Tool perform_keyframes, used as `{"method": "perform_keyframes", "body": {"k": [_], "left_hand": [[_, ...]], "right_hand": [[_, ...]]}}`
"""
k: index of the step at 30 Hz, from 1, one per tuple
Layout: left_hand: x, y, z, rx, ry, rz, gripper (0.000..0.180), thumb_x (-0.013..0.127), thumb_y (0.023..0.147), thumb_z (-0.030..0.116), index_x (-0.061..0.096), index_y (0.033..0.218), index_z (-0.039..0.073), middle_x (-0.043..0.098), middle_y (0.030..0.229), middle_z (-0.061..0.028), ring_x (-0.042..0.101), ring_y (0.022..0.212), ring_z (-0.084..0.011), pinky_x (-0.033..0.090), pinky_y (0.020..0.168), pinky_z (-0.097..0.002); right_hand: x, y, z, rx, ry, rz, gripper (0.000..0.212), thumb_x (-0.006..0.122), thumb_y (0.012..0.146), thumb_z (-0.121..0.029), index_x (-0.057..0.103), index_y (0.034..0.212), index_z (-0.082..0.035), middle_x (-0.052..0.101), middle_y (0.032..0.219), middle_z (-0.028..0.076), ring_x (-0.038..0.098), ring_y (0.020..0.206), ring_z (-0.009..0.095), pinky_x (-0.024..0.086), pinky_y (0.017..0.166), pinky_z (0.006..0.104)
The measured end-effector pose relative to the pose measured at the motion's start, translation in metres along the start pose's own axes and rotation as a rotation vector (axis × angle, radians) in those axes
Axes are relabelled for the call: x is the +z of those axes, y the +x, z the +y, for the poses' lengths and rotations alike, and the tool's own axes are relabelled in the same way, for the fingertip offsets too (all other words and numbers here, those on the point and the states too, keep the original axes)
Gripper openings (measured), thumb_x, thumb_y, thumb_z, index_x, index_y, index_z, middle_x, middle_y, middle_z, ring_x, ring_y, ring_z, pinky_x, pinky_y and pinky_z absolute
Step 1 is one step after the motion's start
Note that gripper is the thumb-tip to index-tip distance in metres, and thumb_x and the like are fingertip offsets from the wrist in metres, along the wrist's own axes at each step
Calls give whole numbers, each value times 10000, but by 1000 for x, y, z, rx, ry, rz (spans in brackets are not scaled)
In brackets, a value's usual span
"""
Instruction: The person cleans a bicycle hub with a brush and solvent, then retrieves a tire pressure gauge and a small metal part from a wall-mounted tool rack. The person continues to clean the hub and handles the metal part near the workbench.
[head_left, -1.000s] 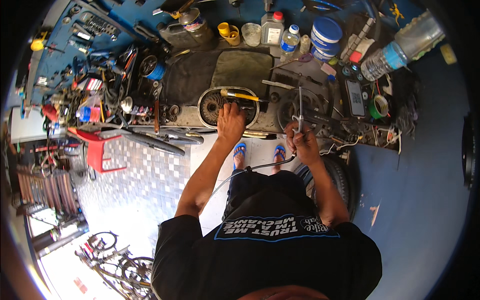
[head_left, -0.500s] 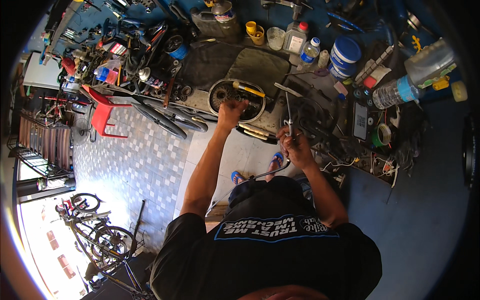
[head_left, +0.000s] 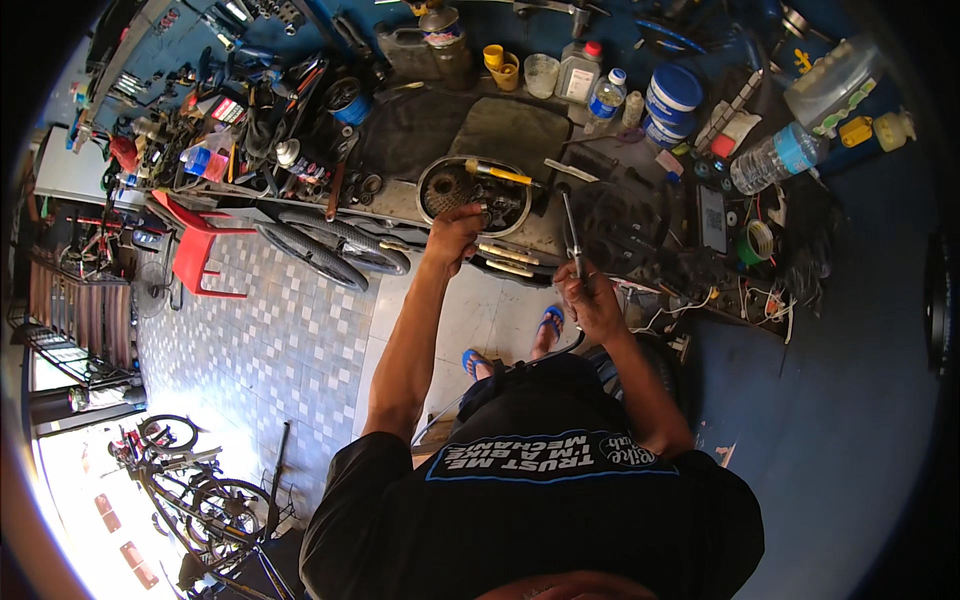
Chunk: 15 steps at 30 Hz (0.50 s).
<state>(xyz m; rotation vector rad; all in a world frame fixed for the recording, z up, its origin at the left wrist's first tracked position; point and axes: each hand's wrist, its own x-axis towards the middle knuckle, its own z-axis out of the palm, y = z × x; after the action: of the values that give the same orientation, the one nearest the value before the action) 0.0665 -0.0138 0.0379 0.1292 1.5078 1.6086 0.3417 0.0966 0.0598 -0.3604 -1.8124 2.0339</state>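
Observation:
My left hand is closed at the near rim of a round metal tray. Its fingertips pinch a small part, too small and dark to name. In the tray lie a bicycle cassette with toothed sprockets, other dark parts, and a yellow-handled brush resting across the far side. To the right, my right hand is wrapped round an air blow gun, whose long thin metal nozzle points up and away over the bench. A hose runs from below that hand toward my waist.
Bottles, a blue-and-white tub and yellow cups stand along the back of the workbench. Tools crowd its left part. A red chair and bicycle tires are at the left. A phone lies at the right.
My left hand has drawn back slightly from the tray's middle to its near rim, with a small part showing at its fingertips. The blow gun has turned a little, its nozzle now more upright.

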Motion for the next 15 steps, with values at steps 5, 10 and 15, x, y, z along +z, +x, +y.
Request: {"method": "perform_keyframes", "body": {"k": [5, 10, 15], "left_hand": [[6, -21, 26, -114, -188, 79, 263, 814, 949, 278, 683, 1028, 63, 451, 766, 52, 399, 557, -67, 279, 461, -251], [-27, -31, 3, 18, -167, -15, 297, 788, 918, 124, 707, 1184, 20, 649, 885, 15, 469, 624, -65, 415, 510, -260], [-89, -87, -20, 87, -209, 72, 234, 755, 953, 119, 705, 1164, 29, 684, 968, -7, 608, 820, -114, 526, 683, -327]], "right_hand": [[20, -12, 1, 120, -20, -2, 454, 655, 1069, -511, 611, 1177, -72, 517, 817, -67, 467, 747, 52, 424, 721, 264], [49, -13, 2, 27, -135, -73, 618, 515, 1065, -650, 534, 1257, -63, 502, 843, -22, 468, 669, 58, 412, 618, 250], [89, -7, -4, 74, -90, -44, 593, 422, 1110, -641, 506, 1234, -67, 521, 1022, 33, 507, 650, 85, 427, 578, 254]]}}
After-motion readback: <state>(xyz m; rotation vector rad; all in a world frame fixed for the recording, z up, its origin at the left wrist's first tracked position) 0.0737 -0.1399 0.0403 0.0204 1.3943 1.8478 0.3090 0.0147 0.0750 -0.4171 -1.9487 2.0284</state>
